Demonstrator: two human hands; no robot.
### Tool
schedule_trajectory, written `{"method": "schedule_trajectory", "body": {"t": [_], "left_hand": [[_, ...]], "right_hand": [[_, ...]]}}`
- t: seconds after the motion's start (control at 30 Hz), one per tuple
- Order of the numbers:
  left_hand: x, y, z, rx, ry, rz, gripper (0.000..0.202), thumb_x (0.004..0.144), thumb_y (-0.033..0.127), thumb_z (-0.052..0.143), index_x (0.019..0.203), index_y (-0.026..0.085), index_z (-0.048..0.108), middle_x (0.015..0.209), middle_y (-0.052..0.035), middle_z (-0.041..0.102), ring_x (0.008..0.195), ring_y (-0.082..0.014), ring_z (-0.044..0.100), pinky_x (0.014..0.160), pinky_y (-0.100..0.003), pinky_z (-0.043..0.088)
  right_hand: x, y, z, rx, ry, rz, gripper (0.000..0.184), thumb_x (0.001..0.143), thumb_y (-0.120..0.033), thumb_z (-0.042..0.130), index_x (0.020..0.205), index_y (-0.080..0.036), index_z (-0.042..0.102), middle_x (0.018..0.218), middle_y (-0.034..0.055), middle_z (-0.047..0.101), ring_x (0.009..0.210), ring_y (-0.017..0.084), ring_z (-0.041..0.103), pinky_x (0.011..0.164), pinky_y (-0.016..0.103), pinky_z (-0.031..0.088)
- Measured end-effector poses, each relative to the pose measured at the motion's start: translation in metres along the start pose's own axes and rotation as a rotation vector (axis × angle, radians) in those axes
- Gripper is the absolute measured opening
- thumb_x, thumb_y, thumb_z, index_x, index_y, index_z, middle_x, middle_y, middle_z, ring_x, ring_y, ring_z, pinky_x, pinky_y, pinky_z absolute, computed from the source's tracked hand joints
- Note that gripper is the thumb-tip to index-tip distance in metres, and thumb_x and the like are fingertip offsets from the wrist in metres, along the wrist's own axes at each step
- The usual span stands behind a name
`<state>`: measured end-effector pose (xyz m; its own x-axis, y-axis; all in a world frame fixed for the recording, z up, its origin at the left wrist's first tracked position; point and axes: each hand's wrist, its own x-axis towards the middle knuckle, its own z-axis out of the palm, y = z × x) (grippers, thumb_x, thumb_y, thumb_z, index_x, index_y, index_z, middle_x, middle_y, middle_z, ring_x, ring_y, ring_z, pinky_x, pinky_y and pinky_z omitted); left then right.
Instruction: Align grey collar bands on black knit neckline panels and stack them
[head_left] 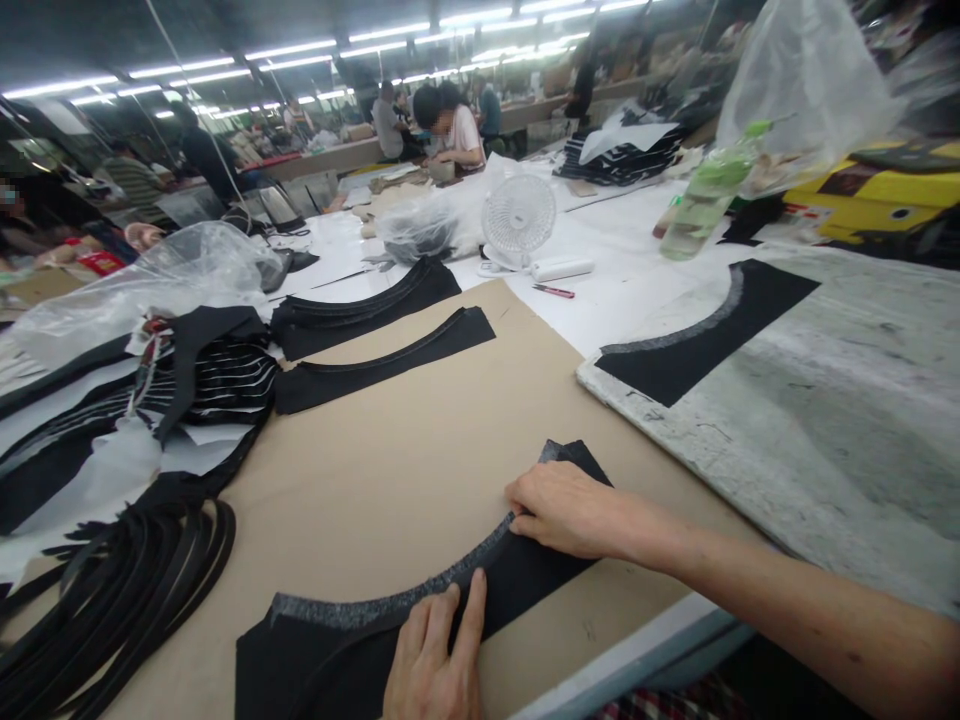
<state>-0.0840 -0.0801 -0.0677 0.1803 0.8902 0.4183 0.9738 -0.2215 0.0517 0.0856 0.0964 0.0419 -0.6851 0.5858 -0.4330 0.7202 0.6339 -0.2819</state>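
Observation:
A curved black fabric piece (337, 640) with a greyish strip along its inner edge lies on the brown sheet in front of me. My left hand (439, 650) rests flat on it, fingers stretched out just below the strip. Farther right, my right hand (562, 505) has its fingers bent together on the curved edge near the piece's far end, seemingly pinching it. A similar black piece (705, 335) with a grey edge lies on the pale board to the right. Beyond my hands, more curved black pieces (382, 365) lie on the brown sheet.
Looped black strips (150, 590) and a tied bundle of black pieces (217, 385) are at left. Farther back are a small white fan (519, 222), red-handled snips (553, 291), a bottle (701, 205) and a yellow box (877, 195). The stained board (825, 450) borders the brown sheet (352, 480). Other people work behind.

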Motion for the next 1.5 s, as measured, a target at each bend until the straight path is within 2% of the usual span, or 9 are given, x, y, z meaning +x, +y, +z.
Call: {"method": "schedule_trajectory", "body": {"t": [0.33,0.43,0.57,0.67,0.77,0.93,1.03,1.13,1.5], "left_hand": [[0.002,-0.003,0.001,0.037,-0.003,0.053,0.057,0.077,0.001,0.041,0.13,0.02,0.053,0.101,-0.0075,0.061,0.088,-0.0195,0.055,0.078,-0.031,0.049],[0.004,-0.002,-0.001,0.034,0.004,0.041,0.058,0.075,-0.001,0.041,0.127,0.021,0.055,0.097,-0.0073,0.061,0.087,-0.0191,0.056,0.076,-0.031,0.05],[0.017,0.011,0.0,-0.038,0.015,-0.019,0.048,0.079,0.001,0.039,0.119,0.019,0.057,0.108,-0.0094,0.06,0.098,-0.0214,0.056,0.08,-0.034,0.049],[0.032,0.027,0.007,-0.131,-0.004,-0.02,0.05,0.081,0.002,0.036,0.128,0.013,0.05,0.117,-0.0119,0.058,0.106,-0.0228,0.054,0.088,-0.036,0.048],[0.041,0.035,0.017,-0.169,-0.041,-0.01,0.056,0.081,0.001,0.034,0.136,0.008,0.042,0.113,-0.0132,0.06,0.103,-0.0223,0.055,0.09,-0.036,0.048],[0.041,0.027,0.029,-0.091,-0.063,0.121,0.052,0.083,0.003,0.041,0.135,0.005,0.044,0.1,-0.0107,0.062,0.087,-0.0206,0.057,0.079,-0.032,0.051],[0.039,0.029,0.033,-0.062,-0.041,0.085,0.052,0.082,0.002,0.041,0.133,0.007,0.047,0.097,-0.0093,0.061,0.083,-0.0205,0.056,0.077,-0.035,0.05],[0.04,0.034,0.036,-0.045,0.0,0.05,0.051,0.082,0.002,0.041,0.131,0.01,0.05,0.097,-0.0084,0.061,0.083,-0.0205,0.055,0.078,-0.035,0.048],[0.048,0.037,0.032,0.006,0.012,0.056,0.047,0.083,0.004,0.045,0.129,0.012,0.053,0.087,-0.0056,0.059,0.075,-0.0186,0.051,0.071,-0.033,0.046]], "right_hand": [[0.003,0.0,0.011,-0.007,0.061,0.031,0.017,0.082,-0.023,0.055,0.076,-0.014,0.069,0.072,0.0125,0.069,0.075,0.026,0.068,0.061,0.029,0.04],[0.003,0.002,0.013,-0.006,0.092,0.069,0.015,0.082,-0.027,0.059,0.08,-0.014,0.066,0.075,0.0119,0.069,0.077,0.028,0.067,0.067,0.032,0.041],[0.0,0.005,0.015,-0.007,0.14,0.112,0.025,0.081,-0.037,0.066,0.092,-0.015,0.061,0.082,0.0112,0.069,0.084,0.029,0.066,0.082,0.039,0.038],[-0.004,0.005,0.018,-0.011,0.163,0.128,0.027,0.082,-0.04,0.066,0.09,-0.016,0.06,0.086,0.0109,0.069,0.088,0.029,0.064,0.086,0.04,0.035],[-0.007,0.007,0.021,0.021,0.217,0.156,0.026,0.082,-0.04,0.066,0.087,-0.015,0.06,0.087,0.011,0.068,0.091,0.028,0.062,0.089,0.041,0.032],[-0.004,0.037,0.015,0.189,0.212,0.202,0.027,0.075,-0.043,0.069,0.083,-0.019,0.062,0.081,0.0056,0.067,0.081,0.023,0.062,0.076,0.032,0.036],[-0.004,0.06,0.008,0.277,0.2,0.191,0.019,0.077,-0.037,0.066,0.085,-0.02,0.063,0.079,0.002,0.067,0.075,0.017,0.06,0.063,0.025,0.035],[-0.005,0.072,0.007,0.349,0.181,0.155,0.013,0.081,-0.032,0.06,0.083,-0.02,0.063,0.076,-0.0007,0.065,0.069,0.013,0.059,0.058,0.021,0.035],[-0.006,0.068,0.018,0.307,0.275,0.151,0.01,0.084,-0.028,0.057,0.087,-0.02,0.063,0.08,0.0023,0.067,0.077,0.018,0.06,0.065,0.026,0.034]]}}
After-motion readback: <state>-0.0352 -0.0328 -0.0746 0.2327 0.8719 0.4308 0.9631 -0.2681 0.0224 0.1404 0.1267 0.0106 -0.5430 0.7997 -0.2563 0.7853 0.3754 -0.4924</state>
